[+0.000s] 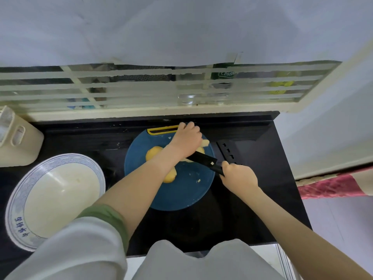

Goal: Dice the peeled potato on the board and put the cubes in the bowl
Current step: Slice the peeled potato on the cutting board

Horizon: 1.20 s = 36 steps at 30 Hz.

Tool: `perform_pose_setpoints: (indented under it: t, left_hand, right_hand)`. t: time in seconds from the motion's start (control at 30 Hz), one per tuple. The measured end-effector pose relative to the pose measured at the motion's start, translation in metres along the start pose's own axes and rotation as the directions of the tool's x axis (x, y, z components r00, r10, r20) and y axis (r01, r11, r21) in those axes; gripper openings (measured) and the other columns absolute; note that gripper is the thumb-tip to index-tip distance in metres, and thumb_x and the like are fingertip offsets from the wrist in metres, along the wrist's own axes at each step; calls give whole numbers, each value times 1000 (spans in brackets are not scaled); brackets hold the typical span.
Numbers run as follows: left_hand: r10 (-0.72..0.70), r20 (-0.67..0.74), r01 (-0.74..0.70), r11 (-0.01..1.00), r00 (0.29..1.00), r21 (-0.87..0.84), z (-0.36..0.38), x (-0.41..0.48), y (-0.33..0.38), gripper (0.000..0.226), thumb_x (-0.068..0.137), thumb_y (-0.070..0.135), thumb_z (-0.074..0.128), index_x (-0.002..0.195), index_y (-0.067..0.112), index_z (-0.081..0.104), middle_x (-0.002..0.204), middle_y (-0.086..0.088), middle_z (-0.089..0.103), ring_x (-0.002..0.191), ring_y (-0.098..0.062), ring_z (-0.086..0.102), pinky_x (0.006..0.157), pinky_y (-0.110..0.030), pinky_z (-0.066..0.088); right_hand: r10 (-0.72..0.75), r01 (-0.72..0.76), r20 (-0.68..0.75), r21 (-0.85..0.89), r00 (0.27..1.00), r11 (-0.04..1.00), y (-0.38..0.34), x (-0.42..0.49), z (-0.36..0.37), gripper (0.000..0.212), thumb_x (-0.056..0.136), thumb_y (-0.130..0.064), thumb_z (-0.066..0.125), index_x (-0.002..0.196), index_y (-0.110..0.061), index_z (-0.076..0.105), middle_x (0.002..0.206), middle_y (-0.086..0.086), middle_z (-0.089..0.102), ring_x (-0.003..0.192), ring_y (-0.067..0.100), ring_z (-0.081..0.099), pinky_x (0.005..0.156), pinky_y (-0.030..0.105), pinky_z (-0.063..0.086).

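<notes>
A round blue cutting board point(187, 188) with a yellow handle lies on the black counter. Peeled yellow potato pieces point(153, 154) lie on it, partly hidden under my left forearm. My left hand point(186, 138) reaches across the board and holds down a pale potato piece point(205, 143) at the far right side. My right hand point(239, 175) grips the handle of a black knife point(202, 159), whose blade points toward the potato under my left hand. A large white bowl point(54, 199) with a blue patterned rim stands to the left of the board.
A black knife sheath point(227, 151) lies right of the board. A cream container point(18, 138) stands at the back left. Behind the black counter point(262, 199) runs a barred window ledge point(141, 112). Small potato scraps point(198, 180) dot the board. A red cloth point(331, 186) hangs at right.
</notes>
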<state>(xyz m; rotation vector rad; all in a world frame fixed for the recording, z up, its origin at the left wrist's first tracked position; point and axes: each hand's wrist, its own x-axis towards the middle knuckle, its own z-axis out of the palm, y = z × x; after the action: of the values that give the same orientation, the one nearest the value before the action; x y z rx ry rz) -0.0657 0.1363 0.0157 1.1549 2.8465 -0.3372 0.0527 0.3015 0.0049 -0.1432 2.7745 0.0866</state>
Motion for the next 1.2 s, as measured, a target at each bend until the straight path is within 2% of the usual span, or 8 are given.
perform_pose_setpoints:
  t: [0.27, 0.53, 0.67, 0.77, 0.9, 1.03, 1.13, 1.2]
  left_hand:
    - [-495, 58, 497, 849, 867, -178, 20, -4, -14, 25, 98, 15, 39, 118, 11, 52, 120, -6, 49, 111, -26, 41, 86, -36, 31]
    - [-354, 271, 424, 866, 895, -265, 50, -6, 7, 27, 101, 25, 36, 117, 21, 57, 130, -7, 38, 118, -26, 32, 90, -38, 25]
    - [-419, 233, 476, 822, 877, -313, 47, -9, 7, 37, 101, 39, 35, 127, 16, 48, 133, -9, 37, 120, -27, 33, 92, -39, 27]
    - [-541, 167, 562, 743, 824, -364, 42, -20, -2, 32, 101, 27, 35, 128, 16, 46, 127, -9, 43, 117, -26, 38, 92, -37, 29]
    - [-745, 164, 731, 545, 647, -411, 43, -58, -29, 31, 99, 19, 37, 127, 8, 44, 125, -14, 48, 115, -29, 45, 91, -36, 33]
    - [-827, 394, 826, 141, 401, -546, 48, -100, -45, 56, 97, 40, 40, 135, -1, 37, 135, -21, 45, 123, -35, 45, 97, -42, 37]
    - [-616, 662, 821, -40, 428, -569, 57, -121, -44, 93, 84, 73, 38, 144, 2, 31, 136, -18, 50, 121, -32, 51, 90, -36, 42]
    - [-480, 741, 800, -126, 469, -587, 54, -125, -35, 115, 64, 89, 41, 142, 6, 34, 129, -14, 56, 114, -29, 57, 83, -34, 45]
  right_hand:
    - [272, -279, 61, 182, 960, 943, 20, 2, 5, 23, 99, -33, 48, 90, -12, 48, 68, -2, 51, 63, 21, 57, 56, 31, 43]
    - [376, -389, 104, 320, 921, 864, 25, 2, 3, 21, 99, -29, 50, 87, -11, 52, 68, 0, 54, 63, 20, 58, 58, 32, 48]
    - [393, -411, 135, 422, 910, 808, 16, 3, -2, 21, 98, -28, 50, 90, -9, 56, 73, 3, 59, 65, 22, 61, 61, 35, 54]
    - [383, -396, 141, 535, 913, 746, 1, 4, -6, 24, 97, -27, 50, 85, -8, 53, 74, 5, 58, 63, 19, 56, 54, 30, 44]
    - [289, -320, 169, 710, 942, 627, -31, 9, -13, 28, 95, -25, 52, 70, -12, 47, 68, 2, 54, 59, 16, 51, 52, 29, 39]
    - [209, -276, 185, 733, 960, 622, -64, 13, -16, 25, 93, -17, 50, 70, -8, 48, 66, 5, 55, 58, 16, 49, 52, 28, 37]
    - [193, -298, 227, 773, 954, 560, -83, 14, -14, 23, 92, -15, 50, 71, -6, 47, 65, 5, 51, 59, 15, 44, 55, 30, 35]
    - [201, -321, 252, 793, 946, 517, -90, 14, -13, 27, 92, -15, 50, 66, -9, 43, 62, 1, 44, 57, 12, 40, 53, 27, 32]
